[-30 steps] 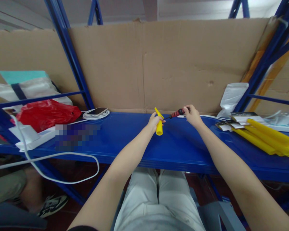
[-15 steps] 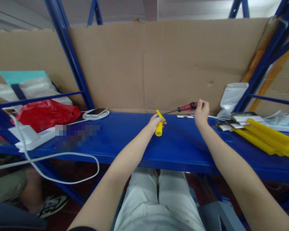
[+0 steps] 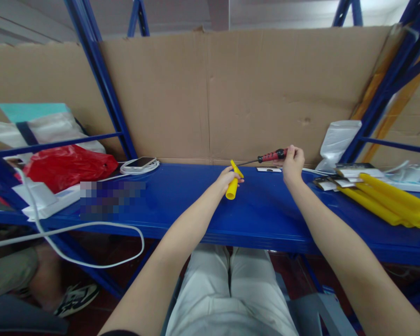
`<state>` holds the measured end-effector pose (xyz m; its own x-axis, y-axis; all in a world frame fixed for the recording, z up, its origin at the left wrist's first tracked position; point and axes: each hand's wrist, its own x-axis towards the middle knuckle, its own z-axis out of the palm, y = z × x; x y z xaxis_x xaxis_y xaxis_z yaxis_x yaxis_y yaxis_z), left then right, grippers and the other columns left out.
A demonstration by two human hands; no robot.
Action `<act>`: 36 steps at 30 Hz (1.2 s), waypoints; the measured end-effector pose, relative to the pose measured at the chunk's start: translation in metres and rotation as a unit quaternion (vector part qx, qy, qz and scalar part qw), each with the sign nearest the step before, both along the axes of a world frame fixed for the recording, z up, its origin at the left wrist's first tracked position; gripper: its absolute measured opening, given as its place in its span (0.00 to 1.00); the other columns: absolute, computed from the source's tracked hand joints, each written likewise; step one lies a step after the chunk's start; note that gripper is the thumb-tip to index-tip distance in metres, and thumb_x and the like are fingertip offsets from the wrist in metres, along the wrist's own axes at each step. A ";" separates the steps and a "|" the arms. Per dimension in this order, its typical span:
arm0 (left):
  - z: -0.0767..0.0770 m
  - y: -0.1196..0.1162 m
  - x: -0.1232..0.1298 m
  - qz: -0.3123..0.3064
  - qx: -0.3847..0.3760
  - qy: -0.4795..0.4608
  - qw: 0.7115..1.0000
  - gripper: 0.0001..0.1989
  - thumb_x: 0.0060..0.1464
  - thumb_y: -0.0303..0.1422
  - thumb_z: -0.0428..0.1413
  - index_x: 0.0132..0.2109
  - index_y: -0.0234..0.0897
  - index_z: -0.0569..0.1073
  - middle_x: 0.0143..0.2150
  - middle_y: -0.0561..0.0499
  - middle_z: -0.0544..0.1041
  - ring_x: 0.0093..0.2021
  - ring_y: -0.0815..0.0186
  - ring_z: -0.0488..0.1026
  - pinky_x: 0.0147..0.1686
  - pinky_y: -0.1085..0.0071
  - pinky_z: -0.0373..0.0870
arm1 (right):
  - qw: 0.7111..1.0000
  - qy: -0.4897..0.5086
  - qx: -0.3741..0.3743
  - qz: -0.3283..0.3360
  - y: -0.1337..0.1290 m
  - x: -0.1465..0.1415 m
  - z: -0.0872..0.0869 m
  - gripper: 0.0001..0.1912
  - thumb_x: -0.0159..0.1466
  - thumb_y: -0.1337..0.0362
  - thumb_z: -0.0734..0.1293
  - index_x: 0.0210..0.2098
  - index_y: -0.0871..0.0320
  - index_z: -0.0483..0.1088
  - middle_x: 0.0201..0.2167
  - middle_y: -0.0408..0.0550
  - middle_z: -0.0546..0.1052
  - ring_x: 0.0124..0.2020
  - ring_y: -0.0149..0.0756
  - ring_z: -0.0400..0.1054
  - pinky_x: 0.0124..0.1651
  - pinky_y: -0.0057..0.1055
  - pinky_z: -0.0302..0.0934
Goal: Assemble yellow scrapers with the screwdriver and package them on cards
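My left hand [image 3: 227, 177] is closed around a yellow plastic tube [image 3: 232, 189] with a flared end, held just above the blue tabletop [image 3: 262, 210]. In my right hand [image 3: 293, 162] is the end of a red-and-black screwdriver [image 3: 273, 155], gripped by the fingers. The screwdriver's thin shaft points left and its tip reaches the upper, flared part of the tube. Whether the tip is inside the tube or only beside it I cannot tell. A small white card or label [image 3: 269, 170] lies on the table behind the hands.
Several yellow tubes with card headers [image 3: 392, 198] are piled at the right. A white plastic bag [image 3: 338, 144] leans on the cardboard back wall [image 3: 259, 93]. To the left are a phone [image 3: 142, 162] on a coiled white cable, a red bag [image 3: 72, 163] and a power strip [image 3: 52, 205].
The yellow tube has tilted slightly in my left hand, its flared top shifting a little right. My right hand and the screwdriver have hardly moved.
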<state>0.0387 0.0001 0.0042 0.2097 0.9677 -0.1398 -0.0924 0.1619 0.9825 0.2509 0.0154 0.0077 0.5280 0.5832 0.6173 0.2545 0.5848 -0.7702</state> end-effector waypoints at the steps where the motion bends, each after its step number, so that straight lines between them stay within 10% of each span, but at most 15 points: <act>1: 0.000 0.000 0.000 -0.001 0.000 0.001 1.000 0.41 0.43 0.14 0.50 0.65 0.39 0.54 0.49 0.40 0.76 0.21 0.72 0.72 0.17 0.79 0.63 | 1.000 0.002 0.002 -0.001 0.000 -0.001 0.000 0.27 0.60 0.40 0.56 0.45 0.55 0.60 0.35 0.49 0.70 0.27 0.36 0.72 0.28 0.37 0.69; 36: 0.000 0.002 0.001 -0.023 0.030 -0.077 0.996 0.42 0.42 0.14 0.50 0.65 0.40 0.55 0.47 0.43 0.76 0.22 0.73 0.73 0.17 0.79 0.63 | 0.978 0.205 -0.031 0.017 -0.011 0.002 0.015 0.15 0.65 0.49 0.57 0.32 0.55 0.56 0.22 0.36 0.66 0.18 0.28 0.68 0.22 0.30 0.70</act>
<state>0.0394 0.0023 0.0046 0.2680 0.9624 -0.0454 -0.2372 0.1116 0.9650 0.2531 0.0041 0.0228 0.7031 0.6346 0.3209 -0.1015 0.5362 -0.8380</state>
